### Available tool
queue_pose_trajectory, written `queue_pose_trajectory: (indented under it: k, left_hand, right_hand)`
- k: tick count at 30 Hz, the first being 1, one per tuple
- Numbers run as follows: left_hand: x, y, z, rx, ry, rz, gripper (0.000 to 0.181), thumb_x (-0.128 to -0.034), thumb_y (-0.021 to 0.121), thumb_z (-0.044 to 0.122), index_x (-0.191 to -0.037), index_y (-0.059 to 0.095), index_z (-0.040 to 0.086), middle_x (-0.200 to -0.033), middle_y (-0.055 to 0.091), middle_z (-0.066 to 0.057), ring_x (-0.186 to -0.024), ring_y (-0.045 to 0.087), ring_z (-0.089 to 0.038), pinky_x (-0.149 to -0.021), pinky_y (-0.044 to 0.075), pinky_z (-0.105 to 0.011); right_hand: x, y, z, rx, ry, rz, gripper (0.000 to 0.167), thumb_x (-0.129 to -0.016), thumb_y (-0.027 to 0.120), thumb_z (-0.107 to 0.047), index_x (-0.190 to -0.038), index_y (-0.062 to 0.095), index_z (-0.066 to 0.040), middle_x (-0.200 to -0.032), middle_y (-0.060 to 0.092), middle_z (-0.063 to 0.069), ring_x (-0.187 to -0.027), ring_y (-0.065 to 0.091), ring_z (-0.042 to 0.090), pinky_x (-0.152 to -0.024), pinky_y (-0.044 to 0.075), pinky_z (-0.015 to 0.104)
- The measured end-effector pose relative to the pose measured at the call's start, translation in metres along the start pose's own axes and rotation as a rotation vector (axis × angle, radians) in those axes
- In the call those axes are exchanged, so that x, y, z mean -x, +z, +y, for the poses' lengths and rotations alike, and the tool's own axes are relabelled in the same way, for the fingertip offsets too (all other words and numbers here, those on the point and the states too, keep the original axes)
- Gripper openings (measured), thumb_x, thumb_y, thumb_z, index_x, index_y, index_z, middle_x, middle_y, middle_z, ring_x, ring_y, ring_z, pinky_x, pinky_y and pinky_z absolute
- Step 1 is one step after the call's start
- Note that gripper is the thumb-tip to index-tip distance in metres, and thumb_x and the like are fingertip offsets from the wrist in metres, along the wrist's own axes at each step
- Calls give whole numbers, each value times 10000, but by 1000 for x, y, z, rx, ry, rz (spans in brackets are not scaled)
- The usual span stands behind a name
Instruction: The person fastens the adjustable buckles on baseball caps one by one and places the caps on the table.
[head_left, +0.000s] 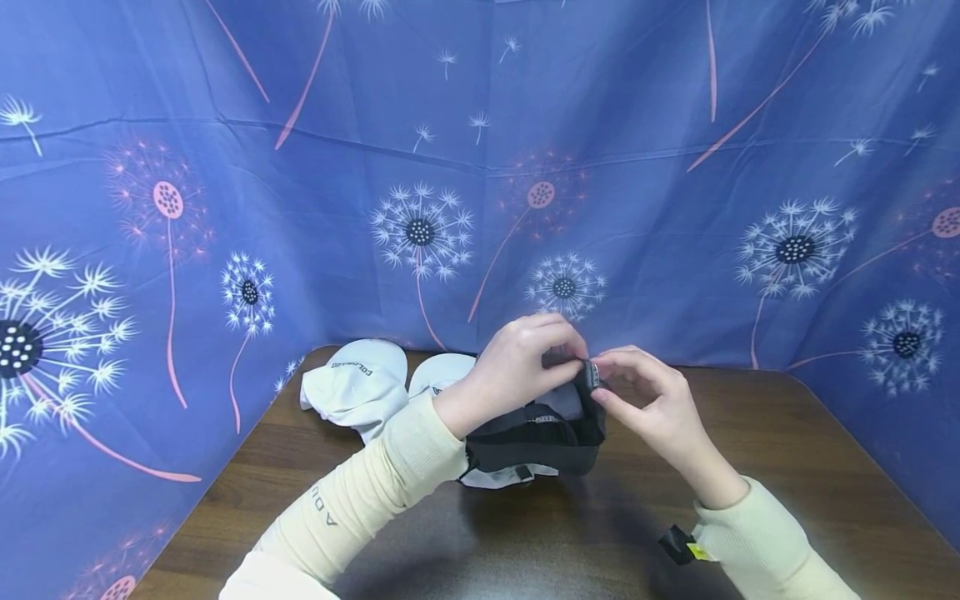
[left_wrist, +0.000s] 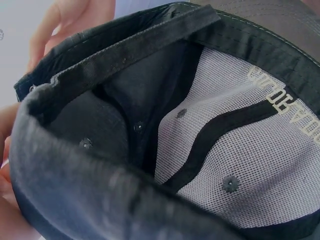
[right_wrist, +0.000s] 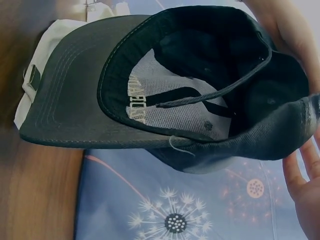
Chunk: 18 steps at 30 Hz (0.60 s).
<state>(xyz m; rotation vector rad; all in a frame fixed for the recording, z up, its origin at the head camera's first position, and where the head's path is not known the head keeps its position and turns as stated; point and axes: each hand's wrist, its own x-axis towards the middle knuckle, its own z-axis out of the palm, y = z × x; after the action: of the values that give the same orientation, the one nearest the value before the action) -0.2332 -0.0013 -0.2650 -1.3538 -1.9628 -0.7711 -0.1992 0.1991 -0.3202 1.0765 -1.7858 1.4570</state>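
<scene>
A dark grey baseball cap [head_left: 570, 458] is held above the table, its inside facing up and its back edge raised. My left hand [head_left: 517, 367] pinches the back of the cap between thumb and fingers. Close beside it, my right hand [head_left: 651, 402] pinches the same back edge, near a small buckle [head_left: 592, 375]. Inside the cap, pale mesh [left_wrist: 200, 145] shows with dark seam tape and stitched lettering [left_wrist: 282, 97]. One strap [left_wrist: 125, 55] crosses the opening, its end loose. The cap's brim [right_wrist: 75, 90] points away from the hands in the right wrist view.
Two white caps [head_left: 352, 383] with dark lettering lie at the back left of the wooden table [head_left: 420, 550]. Something white with a dark buckle [head_left: 525, 473] shows beneath the grey cap. A blue dandelion-print cloth [head_left: 480, 150] hangs behind and at both sides.
</scene>
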Motion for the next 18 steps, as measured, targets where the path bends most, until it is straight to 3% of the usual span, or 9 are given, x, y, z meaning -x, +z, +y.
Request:
queue_pose_trajectory:
  k: [4, 10, 18]
  left_hand:
    - [0, 0, 3, -20, -24, -19, 17, -816, 686, 139, -827, 676, 147, -794, 625, 86, -741, 529, -19, -749, 414, -193]
    - [0, 0, 6, -35, -26, -16, 26, -822, 698, 166, -813, 674, 159, -785, 627, 97, -723, 533, -16, -730, 406, -189]
    - [2, -1, 6, -70, -7, -16, 29, -805, 693, 135, -824, 683, 154, -785, 628, 93, -728, 535, -22, -707, 405, -203]
  right_hand:
    - [1, 4, 0, 56, -22, 26, 422, -633, 674, 278, -1024, 607, 132, -987, 637, 74, -893, 619, 119, -803, 509, 206]
    - [-6, 12, -19, 211, -76, 63, 355, -618, 703, 230, -944, 632, 109, -900, 645, 75, -861, 612, 77, -792, 507, 174]
    - [-12, 12, -27, 184, -119, 29, 271, -637, 683, 218, -884, 631, 120, -867, 651, 91, -859, 608, 84, -793, 504, 170]
